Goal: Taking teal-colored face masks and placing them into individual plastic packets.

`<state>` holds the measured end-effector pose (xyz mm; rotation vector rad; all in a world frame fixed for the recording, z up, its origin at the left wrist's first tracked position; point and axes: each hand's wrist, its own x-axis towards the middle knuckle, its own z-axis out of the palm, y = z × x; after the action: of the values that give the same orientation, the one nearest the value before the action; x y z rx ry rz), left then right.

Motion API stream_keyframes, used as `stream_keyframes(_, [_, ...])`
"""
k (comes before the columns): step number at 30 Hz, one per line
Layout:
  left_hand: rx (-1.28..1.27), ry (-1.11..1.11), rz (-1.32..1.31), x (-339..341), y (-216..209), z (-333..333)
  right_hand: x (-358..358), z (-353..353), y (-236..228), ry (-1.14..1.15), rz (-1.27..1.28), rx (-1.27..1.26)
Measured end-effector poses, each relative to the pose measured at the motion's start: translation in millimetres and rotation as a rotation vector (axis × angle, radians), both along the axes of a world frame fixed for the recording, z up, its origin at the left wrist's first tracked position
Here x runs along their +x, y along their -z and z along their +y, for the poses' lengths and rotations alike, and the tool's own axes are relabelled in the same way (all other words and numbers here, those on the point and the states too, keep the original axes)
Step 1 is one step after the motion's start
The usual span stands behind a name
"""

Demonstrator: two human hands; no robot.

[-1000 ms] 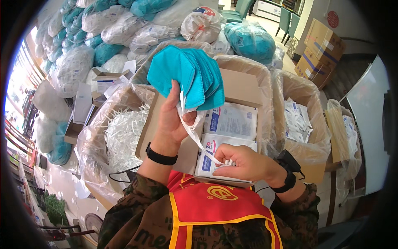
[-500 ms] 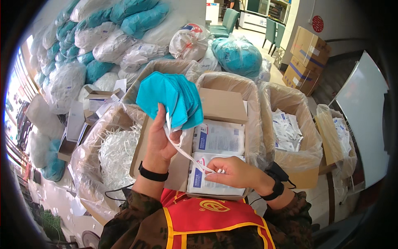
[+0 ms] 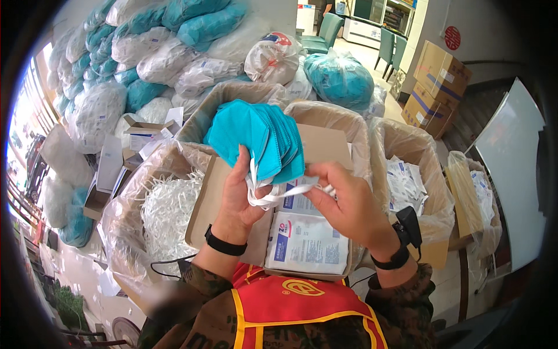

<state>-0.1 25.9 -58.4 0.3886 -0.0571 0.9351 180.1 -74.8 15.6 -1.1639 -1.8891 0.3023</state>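
A stack of teal face masks [image 3: 253, 139] is gripped in my left hand [image 3: 237, 200], thumb in front, fingers behind. White elastic straps [image 3: 297, 190] hang from the stack, looped near my left fingers. My right hand [image 3: 351, 203] pinches the far end of these straps, close beside the masks' lower right corner. Below both hands stands an open cardboard box [image 3: 200, 212] with flat white and blue printed packets [image 3: 307, 244] lying in it. The masks and my right hand cover part of the upper packet.
To the left, a plastic-lined carton [image 3: 125, 212] holds white strips [image 3: 168, 218]. On the right, another lined carton [image 3: 427, 192] contains small white packets [image 3: 406, 185]. Teal and white filled bags [image 3: 212, 26] are piled behind. A white board [image 3: 508, 157] leans at far right.
My right hand has moved up and toward the masks, bringing the straps' end closer to the stack. The lower packet is now uncovered. The whole view has shifted slightly.
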Motion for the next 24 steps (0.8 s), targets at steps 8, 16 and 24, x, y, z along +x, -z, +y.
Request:
stream_keyframes(8, [-0.052,-0.039,0.153,5.9,-0.3,-10.2,2.4,15.8,14.1,-0.129,0.121,-0.056])
stream_keyframes(16, [0.062,0.002,0.166,7.3,3.0,-16.7,4.0,6.4,14.5,-0.046,0.118,-0.219])
stream_keyframes(24, [0.087,0.019,0.112,9.8,5.0,-17.5,13.2,10.3,37.2,-0.066,0.305,-0.216])
